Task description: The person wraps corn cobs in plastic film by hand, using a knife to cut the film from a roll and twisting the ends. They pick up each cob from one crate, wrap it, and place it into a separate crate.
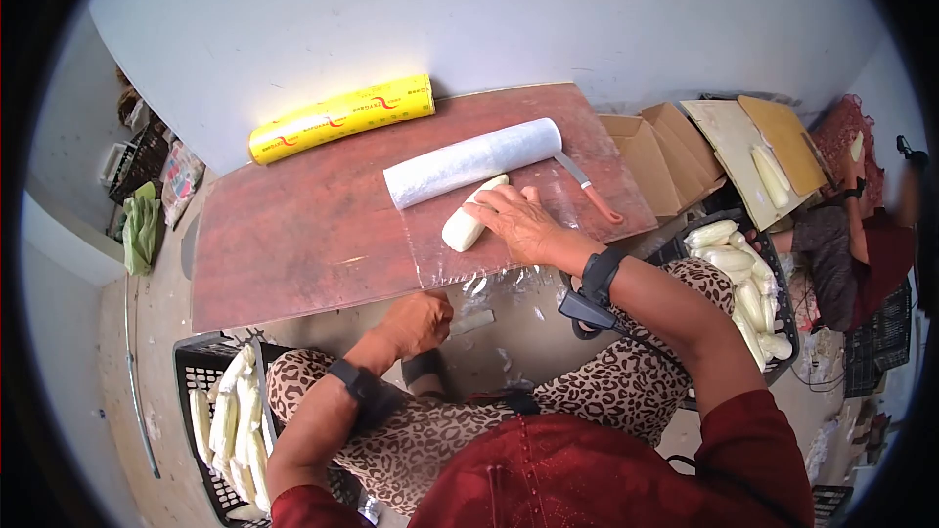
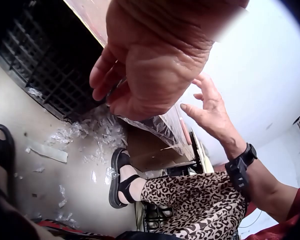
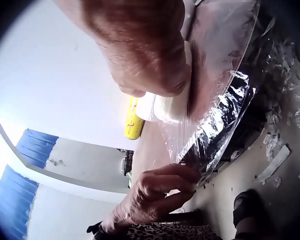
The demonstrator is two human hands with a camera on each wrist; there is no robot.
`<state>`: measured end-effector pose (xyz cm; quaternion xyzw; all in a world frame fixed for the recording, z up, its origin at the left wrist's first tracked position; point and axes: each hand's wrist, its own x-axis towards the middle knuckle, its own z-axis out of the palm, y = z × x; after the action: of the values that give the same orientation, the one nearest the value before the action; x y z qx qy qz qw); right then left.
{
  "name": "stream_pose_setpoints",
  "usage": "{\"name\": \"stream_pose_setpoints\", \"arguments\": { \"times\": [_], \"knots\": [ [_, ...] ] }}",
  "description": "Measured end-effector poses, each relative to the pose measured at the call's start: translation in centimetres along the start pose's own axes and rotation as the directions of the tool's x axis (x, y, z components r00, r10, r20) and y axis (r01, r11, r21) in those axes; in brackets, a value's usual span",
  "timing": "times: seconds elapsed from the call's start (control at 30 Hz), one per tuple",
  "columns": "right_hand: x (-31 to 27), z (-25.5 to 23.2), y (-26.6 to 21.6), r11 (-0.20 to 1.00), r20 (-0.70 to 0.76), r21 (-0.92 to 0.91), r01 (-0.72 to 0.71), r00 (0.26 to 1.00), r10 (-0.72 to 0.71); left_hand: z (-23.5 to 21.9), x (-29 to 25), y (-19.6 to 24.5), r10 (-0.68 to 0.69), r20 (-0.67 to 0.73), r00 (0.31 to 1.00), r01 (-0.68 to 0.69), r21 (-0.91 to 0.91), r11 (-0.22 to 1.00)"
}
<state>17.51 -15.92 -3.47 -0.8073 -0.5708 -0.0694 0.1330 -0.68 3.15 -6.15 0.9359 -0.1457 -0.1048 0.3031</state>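
Note:
On the reddish-brown board, a pale husked ear of corn lies on a sheet of clear plastic film. My right hand holds the ear from above, its fingers draped across it. Below the board's front edge, my left hand pinches the film's near edge; in the right wrist view the same left hand has its fingers curled at the film's corner. Behind the ear is the film roll. A knife with an orange-red handle lies right of the roll.
A yellow printed tube lies along the board's back edge. Crates of corn stand left and right of my legs. An open cardboard box is beside the board. Film scraps litter the floor. Another person sits at right.

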Motion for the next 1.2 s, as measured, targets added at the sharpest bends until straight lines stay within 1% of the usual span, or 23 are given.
{"name": "stream_pose_setpoints", "arguments": {
  "times": [0.03,0.07,0.13,0.2,0.23,0.33,0.37,0.43,0.53,0.63,0.67,0.77,0.87,0.97,1.07,1.17,1.2],
  "knots": [
    [0.5,0.3,0.3,1.0,-0.009,-0.027,0.008,1.0,-0.008,0.0,0.0,0.1,-0.007,0.005,1.0,0.007,0.004,1.0],
    [1.1,0.6,0.6,0.998,0.074,-0.052,-0.029,0.997,0.033,0.1,0.0,0.1,-0.013,0.012,1.0,0.013,0.007,1.0],
    [2.3,-0.6,0.0,0.989,0.238,-0.116,-0.093,0.964,0.119,-0.1,0.0,0.0,-0.006,0.022,1.0,0.006,0.001,1.0],
    [2.0,0.7,0.9,0.994,0.082,-0.106,-0.011,0.996,0.02,-0.1,0.0,-0.2,0.009,0.023,1.0,-0.009,0.006,1.0],
    [1.8,1.2,1.3,0.994,0.004,-0.105,0.032,0.999,-0.032,0.0,0.1,-0.3,0.019,0.019,1.0,-0.019,0.013,1.0],
    [1.5,1.8,2.1,0.999,-0.002,-0.028,0.021,1.0,-0.021,-0.1,-0.1,0.1,0.015,0.018,1.0,-0.015,0.005,1.0],
    [1.2,1.9,2.2,1.0,-0.012,0.007,-0.021,1.0,0.021,-0.2,-0.2,0.3,0.009,0.02,1.0,-0.009,-0.003,1.0],
    [0.6,0.7,1.3,0.991,-0.026,0.077,-0.106,0.994,0.108,-0.4,-0.3,0.6,0.005,0.031,1.0,-0.005,-0.009,1.0],
    [-0.6,-0.3,-0.7,0.965,-0.049,0.23,-0.127,0.989,0.142,-0.7,-0.4,0.7,0.0,0.047,0.999,0.001,-0.025,1.0],
    [-2.3,0.1,-1.8,0.975,-0.064,0.218,-0.04,0.996,0.055,-0.9,-0.6,0.7,0.014,0.044,0.999,-0.01,-0.08,0.997],
    [-3.0,1.1,-1.7,0.982,-0.033,0.184,-0.04,0.998,0.047,-1.1,-0.7,0.7,0.021,0.04,0.999,-0.017,-0.103,0.995],
    [-4.0,1.8,-1.1,0.981,-0.007,0.19,-0.04,0.999,0.042,-1.9,-0.9,0.8,-0.034,0.098,0.995,0.056,-0.235,0.97],
    [-4.2,1.7,-0.9,0.979,0.046,0.193,-0.073,0.997,0.065,-2.4,-1.4,1.1,-0.042,0.005,0.999,0.04,-0.422,0.906],
    [-4.3,1.4,-1.0,0.98,0.043,0.185,-0.075,0.997,0.068,-2.9,-1.5,1.1,-0.124,0.047,0.991,0.129,-0.535,0.835],
    [-4.8,1.3,-0.5,0.979,0.082,0.198,-0.056,0.996,0.041,-3.5,-1.5,1.1,-0.119,0.058,0.991,0.131,-0.55,0.824],
    [-5.4,1.0,-0.8,0.995,0.098,0.098,-0.001,0.995,-0.008,-3.9,-1.5,1.2,-0.178,0.043,0.983,0.166,-0.62,0.767],
    [-5.6,1.0,-0.8,0.997,0.105,0.072,0.005,0.994,-0.013,-3.9,-1.5,1.1,-0.173,0.029,0.984,0.152,-0.627,0.764]
  ]
}}
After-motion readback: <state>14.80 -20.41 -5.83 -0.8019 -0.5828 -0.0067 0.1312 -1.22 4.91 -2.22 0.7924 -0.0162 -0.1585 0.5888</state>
